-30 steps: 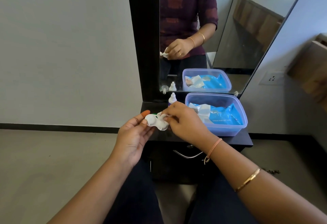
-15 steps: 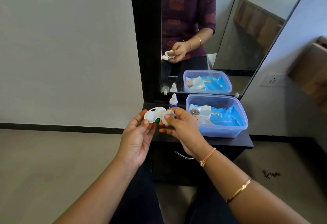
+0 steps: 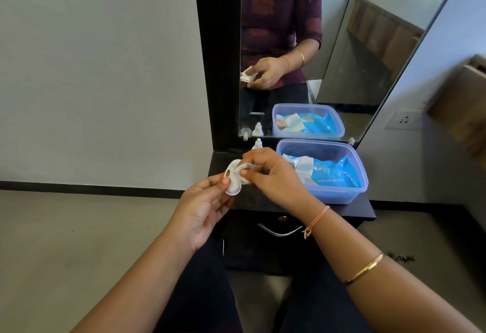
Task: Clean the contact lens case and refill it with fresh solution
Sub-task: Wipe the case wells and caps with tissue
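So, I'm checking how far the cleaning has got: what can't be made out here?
Head view only.
1. lens case wells: covered by the wipe and right hand fingers; clean or not, unclear.
2. solution bottle: only its tip shows behind the right hand; label and level hidden.
3. blue packet in the tub: print too small.
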